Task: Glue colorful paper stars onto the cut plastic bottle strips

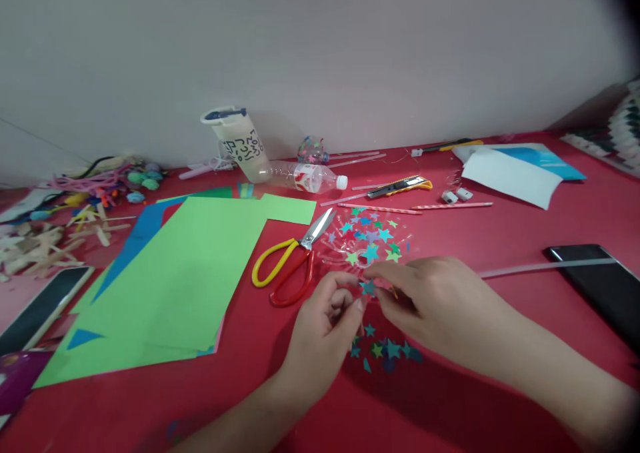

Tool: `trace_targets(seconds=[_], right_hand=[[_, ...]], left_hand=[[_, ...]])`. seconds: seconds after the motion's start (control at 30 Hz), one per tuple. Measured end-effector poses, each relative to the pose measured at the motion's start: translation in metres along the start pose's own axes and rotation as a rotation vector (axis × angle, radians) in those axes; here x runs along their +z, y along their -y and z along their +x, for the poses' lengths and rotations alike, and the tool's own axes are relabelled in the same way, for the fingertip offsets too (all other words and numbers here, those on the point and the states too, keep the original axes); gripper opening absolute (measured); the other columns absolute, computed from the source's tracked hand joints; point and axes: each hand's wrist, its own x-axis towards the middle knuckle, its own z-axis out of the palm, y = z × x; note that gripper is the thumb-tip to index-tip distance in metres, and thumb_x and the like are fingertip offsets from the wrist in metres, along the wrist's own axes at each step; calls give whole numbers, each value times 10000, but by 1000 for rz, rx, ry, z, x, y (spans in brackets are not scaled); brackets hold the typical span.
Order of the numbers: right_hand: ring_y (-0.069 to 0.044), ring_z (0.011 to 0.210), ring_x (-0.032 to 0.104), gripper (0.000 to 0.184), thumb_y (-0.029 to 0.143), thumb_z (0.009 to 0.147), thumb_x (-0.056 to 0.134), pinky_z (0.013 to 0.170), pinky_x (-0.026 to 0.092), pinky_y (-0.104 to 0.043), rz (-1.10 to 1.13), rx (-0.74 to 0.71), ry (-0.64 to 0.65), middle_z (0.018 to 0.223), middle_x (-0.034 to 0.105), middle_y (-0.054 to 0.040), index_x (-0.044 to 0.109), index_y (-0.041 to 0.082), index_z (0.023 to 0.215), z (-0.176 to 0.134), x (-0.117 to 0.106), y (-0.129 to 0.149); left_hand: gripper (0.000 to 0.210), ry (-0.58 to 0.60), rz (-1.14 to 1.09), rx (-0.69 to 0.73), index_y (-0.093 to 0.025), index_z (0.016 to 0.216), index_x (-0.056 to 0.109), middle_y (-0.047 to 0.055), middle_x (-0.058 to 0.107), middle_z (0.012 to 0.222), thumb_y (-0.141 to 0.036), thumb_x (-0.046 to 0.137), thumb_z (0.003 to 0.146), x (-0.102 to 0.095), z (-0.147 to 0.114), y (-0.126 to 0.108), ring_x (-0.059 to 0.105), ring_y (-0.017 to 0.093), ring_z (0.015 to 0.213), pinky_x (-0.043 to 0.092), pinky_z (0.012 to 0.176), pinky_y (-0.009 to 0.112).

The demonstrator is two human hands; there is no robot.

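Note:
Between my two hands is a small blue paper star [368, 287]. My left hand [320, 333] pinches it between thumb and forefinger, the other fingers curled. My right hand [435, 296] is closed, its fingertips at the star's right edge; whatever else is in them is hidden, apart from a bit of yellow. Just beyond, clear plastic [333, 256] lies with several coloured stars [371, 253] on it. Nearer to me, below my hands, more blue and green stars [393, 349] lie loose on the red table [475, 399]. Scissors [306, 243] with yellow and red handles rest open left of my hands.
Green paper sheets [170, 279] spread on the left, near a phone [43, 306] and wooden sticks [45, 246]. Behind are a plastic bottle [310, 177], a tilted white cup [240, 143], a box cutter [400, 187] and striped straws [453, 205]. A black phone [595, 293] lies right.

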Motion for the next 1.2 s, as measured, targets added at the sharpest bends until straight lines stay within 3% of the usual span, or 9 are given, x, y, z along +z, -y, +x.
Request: trace_targets(seconds=[0.27,0.47,0.87,1.2], right_hand=[[-160,529,552,209,221,833,457,479,202,-263,3,64,1,624,647,-1,640,249,930,3,-4,-2],[-171,526,570,262,227,840,467,481,222,-265,-2,29,-32,619,659,-12,631,225,1045,-1,-9,-6],[-156,473,537,228,226,831,473,458,191,-261,-32,30,-82,573,645,2,650,241,974,-3,-8,-12],[-152,521,557,178,257,828,506,476,252,-243,100,132,-18,616,649,3,666,247,907,3,-4,-12]], left_hand=[[75,-18,80,15,-254,940,497,-100,473,566,-259,476,868,6,5,-7,418,35,429,338,439,152],[32,-74,132,-6,-225,867,505,-109,470,493,-230,478,850,9,9,-15,363,22,351,272,368,136],[110,-87,56,-81,-203,833,543,-105,452,425,-310,519,839,11,15,-19,319,22,328,238,346,131],[116,-100,38,-103,-186,814,548,-105,424,418,-301,552,810,14,16,-22,307,35,334,217,339,143]])
